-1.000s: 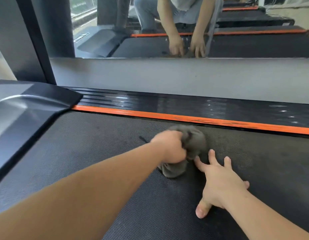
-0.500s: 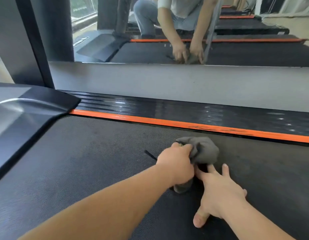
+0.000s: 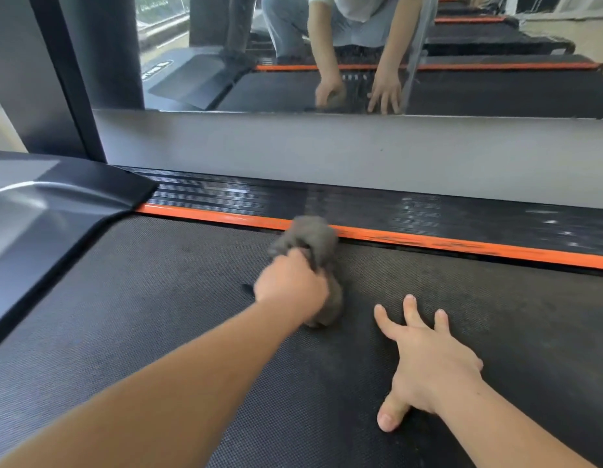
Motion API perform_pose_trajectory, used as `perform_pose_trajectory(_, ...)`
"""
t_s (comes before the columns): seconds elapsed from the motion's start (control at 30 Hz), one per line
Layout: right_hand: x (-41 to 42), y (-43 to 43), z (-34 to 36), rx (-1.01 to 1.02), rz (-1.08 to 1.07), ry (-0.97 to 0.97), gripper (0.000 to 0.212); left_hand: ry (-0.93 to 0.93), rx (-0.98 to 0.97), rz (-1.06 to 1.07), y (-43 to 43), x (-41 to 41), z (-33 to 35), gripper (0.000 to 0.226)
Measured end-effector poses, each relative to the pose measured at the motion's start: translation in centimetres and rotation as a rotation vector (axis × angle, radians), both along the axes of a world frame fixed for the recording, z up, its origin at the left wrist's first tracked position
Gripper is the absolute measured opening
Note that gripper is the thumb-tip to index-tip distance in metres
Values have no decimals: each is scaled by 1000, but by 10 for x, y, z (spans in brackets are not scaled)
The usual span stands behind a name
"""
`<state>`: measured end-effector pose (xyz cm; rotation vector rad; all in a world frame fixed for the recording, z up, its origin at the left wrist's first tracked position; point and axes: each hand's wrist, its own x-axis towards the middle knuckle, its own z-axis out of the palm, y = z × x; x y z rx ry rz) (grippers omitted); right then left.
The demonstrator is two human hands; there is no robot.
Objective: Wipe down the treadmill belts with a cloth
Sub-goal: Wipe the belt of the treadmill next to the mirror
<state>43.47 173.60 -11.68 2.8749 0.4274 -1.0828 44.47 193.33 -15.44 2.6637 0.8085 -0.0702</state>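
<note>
Right now left hand clenches the bunched grey cloth onto the belt for scrubbing pressure; blurred far end seems to reach the orange strip. Right hand lies flat, fingers spread, bracing body wt.

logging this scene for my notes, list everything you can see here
treadmill belt: one, black, fills the foreground
orange stripe: one, along the belt's far edge
cloth: one, grey, bunched on the belt, reaching the stripe
side rail: one, black, ribbed, beyond the stripe
motor cover: one, glossy black, far left
wall panel: one, grey, under the mirror
mirror: one, top, reflecting the person
left hand: one, grip round the cloth
right hand: one, flat on the belt
</note>
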Motion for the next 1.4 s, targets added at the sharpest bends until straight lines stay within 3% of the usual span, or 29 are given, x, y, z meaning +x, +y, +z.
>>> perform_pose_trajectory(0.1,-2,0,3,18,-11,1,149,20,-56,-408,-55,-34,4,38)
perform_pose_trajectory(0.17,-3,-1,6,0,1,8,150,-39,5,-508,-40,-33,7,45)
perform_pose_trajectory(0.27,-4,1,2,-40,28,-3,155,-91,191,-329,24,-16,-3,49)
perform_pose_trajectory(0.33,-3,1,-1,-40,24,-11,157,-102,156,-49,56,-12,-9,48)
perform_pose_trajectory(0.4,-3,0,-2,-33,24,-14,158,-101,133,58,46,-18,-11,47)
perform_pose_trajectory(0.47,-3,0,-1,-28,33,-20,158,-78,131,-113,16,-35,-11,46)
perform_pose_trajectory(0.57,-3,-1,-1,-24,-23,-39,164,-87,70,-621,-12,-76,-2,52)
perform_pose_trajectory(0.63,-3,-1,-1,-33,-57,-27,168,-52,141,-842,9,-82,2,58)
perform_pose_trajectory(0.7,-3,2,-2,-42,11,-26,163,-24,234,-682,35,-70,-3,61)
perform_pose_trajectory(0.77,-3,1,-3,-46,37,-28,159,-80,118,-212,40,-60,-6,51)
perform_pose_trajectory(0.83,-4,1,-3,-52,35,-27,158,-119,65,-73,18,-61,-14,44)
perform_pose_trajectory(0.97,-1,1,-3,-47,-83,-31,172,-95,45,-655,-21,-103,-4,49)
perform_pose_trajectory(1.03,-2,0,-1,-42,-90,-13,169,-8,134,-799,5,-95,1,56)
perform_pose_trajectory(1.07,-3,0,0,-39,-39,-9,164,34,191,-715,21,-87,1,57)
perform_pose_trajectory(1.17,-4,0,-4,-42,46,-16,157,-49,49,-44,47,-72,0,47)
perform_pose_trajectory(1.2,-3,0,-7,-46,49,-25,158,-54,49,17,36,-77,-4,45)
perform_pose_trajectory(1.23,-2,1,-6,-53,46,-31,158,-29,81,-47,19,-87,-7,43)
perform_pose_trajectory(1.33,1,-1,-8,-41,17,-22,160,-70,67,-649,-33,-132,-1,36)
perform_pose_trajectory(1.4,2,-1,-11,-23,-24,1,168,-40,31,-802,-19,-122,1,36)
